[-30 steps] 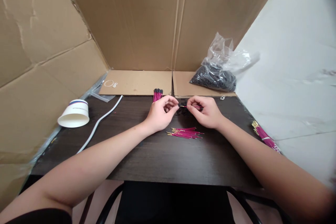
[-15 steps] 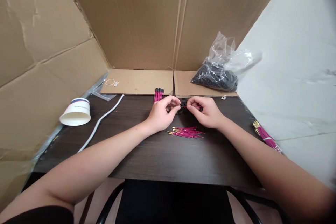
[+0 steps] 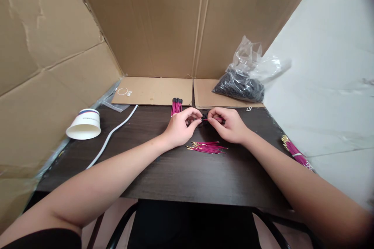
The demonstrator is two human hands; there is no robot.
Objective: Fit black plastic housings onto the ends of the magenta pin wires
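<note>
A thin magenta wire (image 3: 205,120) spans the small gap between my hands over the dark table. My right hand (image 3: 227,123) is closed in a pinch on it, and part of its length shows beyond the fingers. Thumb and forefinger of my left hand (image 3: 182,126) are pressed together at the wire's other end; what they pinch there is too small to make out. Small black pieces (image 3: 205,113) lie just behind the fingertips. Nearer me lies a loose pile of magenta wires (image 3: 207,147) with gold-coloured ends. Behind my left hand is a bunch of magenta wires with black ends (image 3: 177,106).
A clear plastic bag of black pieces (image 3: 241,85) rests at the back right. A tied bundle of magenta wires (image 3: 296,151) lies at the right edge. To the left are a tipped paper cup (image 3: 84,125) and a white cable (image 3: 112,134). Cardboard walls (image 3: 157,23) enclose the back and left.
Both hands stay almost in place, fingertips still meeting at the wire. The right fingertips have shifted very slightly; the pile and bundles are unmoved.
</note>
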